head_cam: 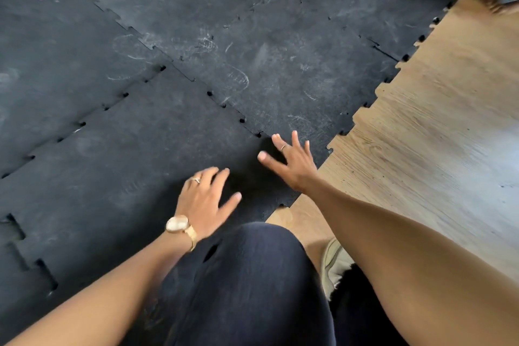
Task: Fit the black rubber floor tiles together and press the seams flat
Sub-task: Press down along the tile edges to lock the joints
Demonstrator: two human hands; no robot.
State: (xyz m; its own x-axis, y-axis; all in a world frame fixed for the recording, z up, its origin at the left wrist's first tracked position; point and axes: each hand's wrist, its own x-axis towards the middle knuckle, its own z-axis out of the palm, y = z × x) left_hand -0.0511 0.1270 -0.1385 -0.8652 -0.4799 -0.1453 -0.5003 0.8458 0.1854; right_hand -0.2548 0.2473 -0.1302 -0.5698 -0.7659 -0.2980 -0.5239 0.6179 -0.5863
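Note:
Several black rubber floor tiles with puzzle-cut edges lie joined across the floor. The nearest tile [146,166] meets a scuffed tile [266,64] along a toothed seam [224,105] that runs diagonally. My left hand [205,199], with a watch and a ring, hovers flat over the near tile's corner, fingers spread. Close to where the seam reaches the mat's edge, my right hand [292,163] is also flat with fingers apart, low over the tile. Neither hand holds anything.
Bare wooden flooring [421,135] lies to the right of the mat's toothed edge. My knee in dark trousers [247,275] fills the bottom centre, with a pale shoe [332,264] beside it. A raised, unseated seam [31,255] shows at the lower left.

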